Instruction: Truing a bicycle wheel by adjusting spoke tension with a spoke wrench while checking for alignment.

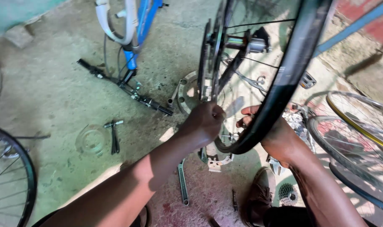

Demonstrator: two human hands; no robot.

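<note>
Head view. A black spoked bicycle wheel (279, 88) stands nearly upright in the middle of the frame, its rim curving from 1 o'clock down to 6 o'clock, with the silver hub and sprockets (242, 42) at 12 o'clock. The left hand (205, 122) is clenched at the spokes just inside the rim; it seems to pinch something small there, but what it is cannot be told. The right hand (275, 136) sits at 3 o'clock of the left, wrapped round the lower rim from behind, fingers (248, 112) curled over the edge, steadying the wheel.

The wheel is off any frame and the hub parts look fitted, so the work on the spokes appears under way rather than finished; no sign shows how many spokes have been done.

On the concrete floor (53, 92), a long grey flat spanner (182, 183) lies at 6 o'clock under the left forearm, a small black three-way wrench (114, 134) at 9 o'clock beside a clear round plastic disc (92, 141). A blue bicycle frame (143, 25) stands at 11 o'clock, a loose grey sprocket cluster (288, 194) at 5 o'clock, and more wheels (359, 126) crowd in at 3 o'clock, close to the right arm.
</note>
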